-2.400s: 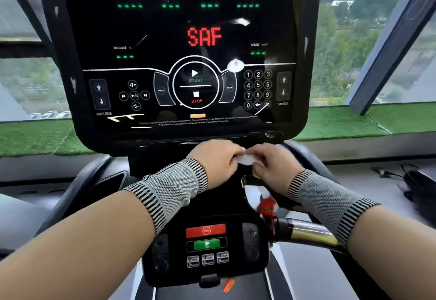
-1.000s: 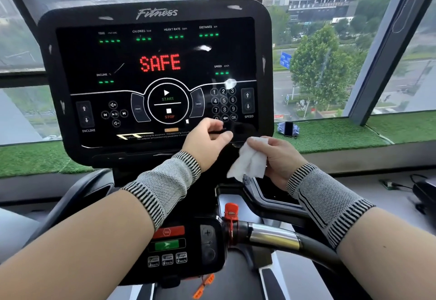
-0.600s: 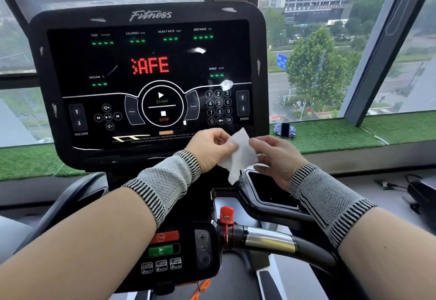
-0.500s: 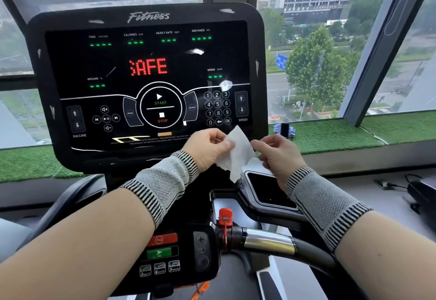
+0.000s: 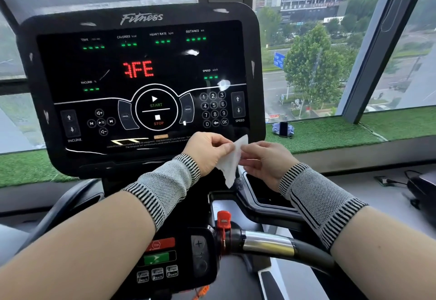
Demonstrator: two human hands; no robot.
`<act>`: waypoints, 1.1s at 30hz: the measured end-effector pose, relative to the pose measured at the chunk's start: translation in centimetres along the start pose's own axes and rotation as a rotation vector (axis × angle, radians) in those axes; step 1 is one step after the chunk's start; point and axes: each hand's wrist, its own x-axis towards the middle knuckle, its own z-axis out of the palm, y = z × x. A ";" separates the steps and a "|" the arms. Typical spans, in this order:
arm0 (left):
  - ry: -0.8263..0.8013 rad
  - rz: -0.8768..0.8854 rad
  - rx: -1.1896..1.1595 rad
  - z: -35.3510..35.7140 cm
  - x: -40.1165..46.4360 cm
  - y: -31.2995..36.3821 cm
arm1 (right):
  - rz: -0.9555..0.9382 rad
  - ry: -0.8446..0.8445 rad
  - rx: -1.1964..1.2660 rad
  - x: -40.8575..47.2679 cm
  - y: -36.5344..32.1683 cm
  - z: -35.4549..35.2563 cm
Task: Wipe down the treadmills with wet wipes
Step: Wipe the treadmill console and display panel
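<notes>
Both hands up in front of the console's (image 5: 141, 18) lower right corner, sharing one wipe (image 5: 230, 162). Left hand (image 5: 206, 151) pinching the wipe's upper left edge between thumb and curled fingers; right hand (image 5: 265, 160) pinching the opposite edge with thumb and fingertips. Wipe hanging between them, half crumpled, top corner poking up, tail drooping toward the tray (image 5: 264, 188) below, not yet touching any surface.

Step in hand, by the look of it: spreading the wipe flat before wiping. To do it well: pull the two edges gently apart until the sheet opens, without tearing it; lay it over the flat fingers of one hand so a broad damp face meets the panel. Start likely at the screen's smudges (image 5: 223, 84), working top to bottom in overlapping passes. Light pressure over the START/STOP keys (image 5: 157, 110) and keypad (image 5: 213, 108) to avoid triggering anything. Care near the red safety clip (image 5: 223, 220) on the handlebar (image 5: 269, 244)
</notes>
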 end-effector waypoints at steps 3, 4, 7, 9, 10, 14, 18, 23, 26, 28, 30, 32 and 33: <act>-0.012 -0.008 -0.007 0.0 0.0 0.1 | 0.048 -0.022 -0.077 0.0 0.2 -0.1; -0.014 -0.008 0.002 -0.1 0.0 0.1 | 0.043 -0.013 -0.093 0.0 0.3 -0.1; 0.000 -0.001 0.045 -0.2 0.1 0.1 | -0.028 0.081 -0.096 0.3 0.2 -0.4; -0.018 0.001 0.061 -0.3 0.1 0.2 | -0.052 0.085 -0.096 0.3 0.1 -0.6; -0.047 -0.003 0.054 -0.4 0.1 0.2 | -0.046 0.048 -0.098 0.2 0.1 -0.7; -0.150 -0.006 0.079 -0.4 -0.3 0.5 | -0.043 -0.113 -0.120 -0.6 0.0 -0.5; 0.139 0.068 0.260 -0.6 -0.1 0.3 | -0.089 0.031 -0.016 -0.3 0.0 -0.5; -0.083 -0.203 -0.041 0.1 -0.6 0.9 | -0.119 -0.001 0.069 -0.4 0.2 -0.2; -0.151 -0.212 -0.129 0.8 -0.8 0.6 | -0.094 -0.095 0.039 -0.7 0.5 0.2; -0.123 -0.195 -0.169 0.9 -0.6 0.5 | -0.085 -0.060 0.013 -0.6 0.7 0.2; -0.110 -0.199 -0.189 0.8 -0.5 0.5 | -0.093 -0.004 -0.040 -0.3 0.9 -0.2; -0.144 -0.200 -0.223 0.9 -0.6 0.3 | -0.073 -0.035 -0.064 -0.1 1.3 -0.5; -0.158 -0.188 -0.218 1.0 -0.6 0.2 | -0.059 -0.071 -0.068 -0.1 1.6 -0.6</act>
